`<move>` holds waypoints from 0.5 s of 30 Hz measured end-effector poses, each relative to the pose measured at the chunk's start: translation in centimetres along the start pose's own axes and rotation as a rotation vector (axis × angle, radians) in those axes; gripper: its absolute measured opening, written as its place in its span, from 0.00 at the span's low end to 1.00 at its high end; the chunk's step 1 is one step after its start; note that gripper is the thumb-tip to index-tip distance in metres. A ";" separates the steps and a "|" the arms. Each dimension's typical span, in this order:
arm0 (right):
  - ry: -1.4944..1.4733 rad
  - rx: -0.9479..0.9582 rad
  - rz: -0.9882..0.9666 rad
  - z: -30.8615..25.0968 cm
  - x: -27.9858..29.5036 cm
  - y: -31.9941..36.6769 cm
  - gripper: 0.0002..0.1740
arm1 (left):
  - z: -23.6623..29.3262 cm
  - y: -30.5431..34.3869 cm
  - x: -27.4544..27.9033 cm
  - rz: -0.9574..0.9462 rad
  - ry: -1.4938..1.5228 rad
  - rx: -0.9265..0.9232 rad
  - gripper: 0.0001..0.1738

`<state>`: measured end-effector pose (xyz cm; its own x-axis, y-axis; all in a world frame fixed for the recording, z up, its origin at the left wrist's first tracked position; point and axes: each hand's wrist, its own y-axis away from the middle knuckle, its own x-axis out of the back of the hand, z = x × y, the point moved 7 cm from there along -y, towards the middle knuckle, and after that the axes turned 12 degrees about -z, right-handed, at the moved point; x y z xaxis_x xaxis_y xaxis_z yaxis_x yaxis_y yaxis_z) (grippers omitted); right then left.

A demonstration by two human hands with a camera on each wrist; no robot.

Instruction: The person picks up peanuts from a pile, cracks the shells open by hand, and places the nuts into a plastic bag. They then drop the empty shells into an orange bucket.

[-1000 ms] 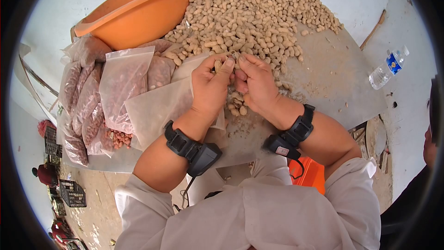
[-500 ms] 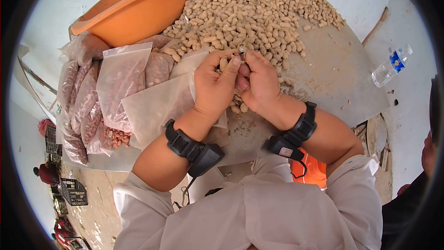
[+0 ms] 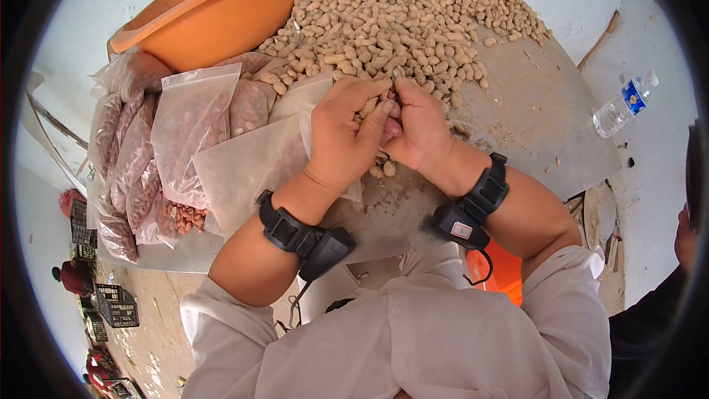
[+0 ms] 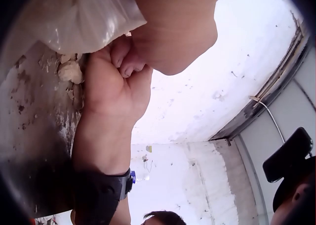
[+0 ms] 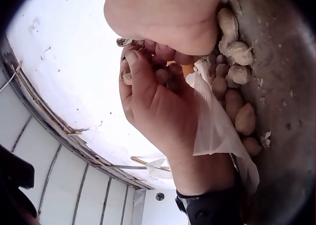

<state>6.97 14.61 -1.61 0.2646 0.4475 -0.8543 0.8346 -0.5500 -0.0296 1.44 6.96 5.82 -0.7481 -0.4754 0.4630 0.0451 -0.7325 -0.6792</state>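
Both hands meet in front of the peanut heap (image 3: 391, 26). In the head view, the left hand (image 3: 340, 133) curls round an unshelled peanut (image 3: 367, 108), its thumb and forefinger reaching the other hand. The right hand (image 3: 427, 127) pinches a piece of peanut shell (image 3: 396, 74) at its thumb tip. The right wrist view shows the left hand (image 5: 158, 96) curled beneath the right hand (image 5: 163, 17), with a shell piece (image 5: 123, 41) between them and a peanut (image 5: 127, 78) in the left fingers. Whether the reddish shapes between the palms are kernels or fingertips, I cannot tell.
An orange basin (image 3: 221, 18) stands behind bags of reddish kernels (image 3: 196, 125) at the left. Flat plastic bags (image 3: 258, 162) lie beside the left forearm. Loose peanuts (image 3: 384, 168) are below the hands, a water bottle (image 3: 624, 107) is at right, and a person (image 3: 683, 251) at the right edge.
The right thumb and the shell piece at its tip have shifted slightly up and right in the head view. The left thumb has moved slightly right. The hands remain together.
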 end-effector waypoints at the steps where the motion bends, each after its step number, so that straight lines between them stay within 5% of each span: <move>1: -0.008 0.001 -0.002 0.0 0.0 -0.1 0.15 | 0.1 0.0 0.0 -0.010 -0.023 -0.015 0.12; 15: -0.011 0.015 0.088 -0.1 0.5 -0.1 0.16 | 1.9 -0.1 -1.0 -0.167 -0.254 -0.241 0.12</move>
<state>7.07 14.95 -1.98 0.3311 0.3895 -0.8594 0.8013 -0.5970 0.0381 3.43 6.60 6.53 -0.5430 -0.4865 0.6844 -0.2435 -0.6888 -0.6828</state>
